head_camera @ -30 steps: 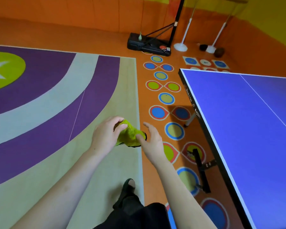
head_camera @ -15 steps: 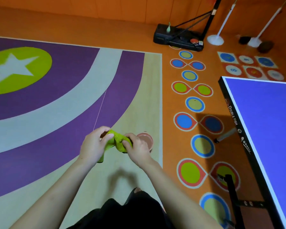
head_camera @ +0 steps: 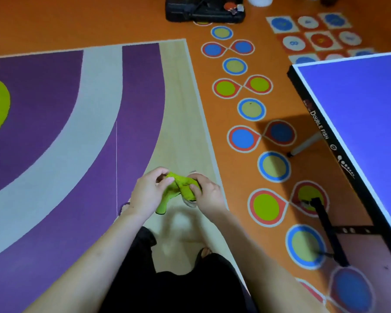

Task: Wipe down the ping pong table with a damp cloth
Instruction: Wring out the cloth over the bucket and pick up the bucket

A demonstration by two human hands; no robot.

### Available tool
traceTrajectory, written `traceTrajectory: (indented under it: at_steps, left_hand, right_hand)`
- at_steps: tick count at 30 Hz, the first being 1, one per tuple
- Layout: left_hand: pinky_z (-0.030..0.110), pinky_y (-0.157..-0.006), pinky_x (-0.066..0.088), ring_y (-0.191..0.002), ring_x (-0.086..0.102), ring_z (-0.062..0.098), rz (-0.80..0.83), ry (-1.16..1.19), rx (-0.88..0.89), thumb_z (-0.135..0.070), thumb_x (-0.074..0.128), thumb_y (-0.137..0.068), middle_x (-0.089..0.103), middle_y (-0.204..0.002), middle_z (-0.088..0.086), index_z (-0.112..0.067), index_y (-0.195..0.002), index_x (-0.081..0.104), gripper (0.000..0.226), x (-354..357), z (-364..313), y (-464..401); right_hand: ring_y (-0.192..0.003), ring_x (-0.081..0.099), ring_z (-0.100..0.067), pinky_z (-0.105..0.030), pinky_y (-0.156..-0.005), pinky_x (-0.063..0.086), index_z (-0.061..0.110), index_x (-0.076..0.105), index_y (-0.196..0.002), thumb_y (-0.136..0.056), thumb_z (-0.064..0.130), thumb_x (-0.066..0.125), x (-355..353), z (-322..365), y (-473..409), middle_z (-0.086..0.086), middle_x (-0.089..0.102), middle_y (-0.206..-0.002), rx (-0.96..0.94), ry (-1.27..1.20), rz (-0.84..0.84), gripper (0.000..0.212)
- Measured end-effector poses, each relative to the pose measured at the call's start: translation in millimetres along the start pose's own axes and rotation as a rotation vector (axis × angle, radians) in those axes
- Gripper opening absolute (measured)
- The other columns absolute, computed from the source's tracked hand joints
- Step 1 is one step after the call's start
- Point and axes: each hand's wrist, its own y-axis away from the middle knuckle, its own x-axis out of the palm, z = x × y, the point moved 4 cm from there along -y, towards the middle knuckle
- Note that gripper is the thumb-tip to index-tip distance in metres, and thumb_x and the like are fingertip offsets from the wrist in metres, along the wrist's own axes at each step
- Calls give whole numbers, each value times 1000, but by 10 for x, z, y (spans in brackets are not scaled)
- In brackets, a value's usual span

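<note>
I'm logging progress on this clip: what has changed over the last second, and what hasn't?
The right hand, open beside the crumpled yellow-green cloth a second ago, now grips it. The view has swung left, away from the blue ping pong table. The left hand still holds the cloth; the table remains untouched.

The cloth [head_camera: 181, 188] is lime green with a dark edge. The ping pong table [head_camera: 357, 114] at three o'clock has a blue top, a white border line and a black side lettered in white. At nine o'clock the floor mat [head_camera: 77, 132] shows purple and grey arcs on beige, and the orange floor [head_camera: 77, 21] carries blue, yellow-green and red ringed circles [head_camera: 251, 109].
</note>
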Motion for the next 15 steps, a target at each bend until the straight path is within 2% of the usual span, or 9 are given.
traceTrajectory:
  at_steps: [2,5,6,9,12,15]
  left_hand:
    - [38,-76,54,-77,62,10,84,-12,24,-34,67,-91,68,-87,-13,-32,-104,67,13,58,5,-292]
    - [42,-72,57,-77,63,11,225,-34,87,-37,68,-89,66,-86,-21,-36,-101,66,12,121,10,-805]
    - [40,-72,57,-79,64,11,279,-53,117,-36,68,-89,66,-86,-22,-36,-101,66,12,140,7,-998]
    - [31,-70,50,-82,63,12,435,-184,256,-33,68,-90,66,-85,-21,-32,-99,67,9,201,-23,-1517]
    - [32,-70,51,-81,64,12,553,-254,394,-35,66,-89,66,-83,-22,-36,-98,63,10,296,-8,-1940]
    - [35,-74,53,-82,64,10,658,-257,461,-36,65,-89,66,-85,-21,-36,-100,63,11,553,42,-2258]
  right_hand:
    - [-121,61,-18,-47,-105,45,33,67,-122,-90,40,41,-25,-13,-112,11,71,-122,78,3,-33,42]
    - [-114,61,-15,-39,-98,42,29,65,-126,-82,52,33,-29,-14,-289,9,69,-120,188,12,-131,59]
    - [-111,61,-16,-37,-93,41,29,65,-124,-84,52,35,-7,-29,-355,8,69,-117,226,11,-180,55]
    - [-112,61,-22,-40,-89,41,33,64,-119,-99,31,48,127,-89,-498,8,69,-115,378,-8,-337,26]
    - [-115,58,-21,-35,-85,32,29,66,-124,-105,18,50,351,-80,-596,6,68,-121,516,-27,-447,27]
    - [-111,58,-25,-36,-82,31,25,66,-125,-103,25,43,576,-143,-644,3,66,-117,621,-36,-564,32]
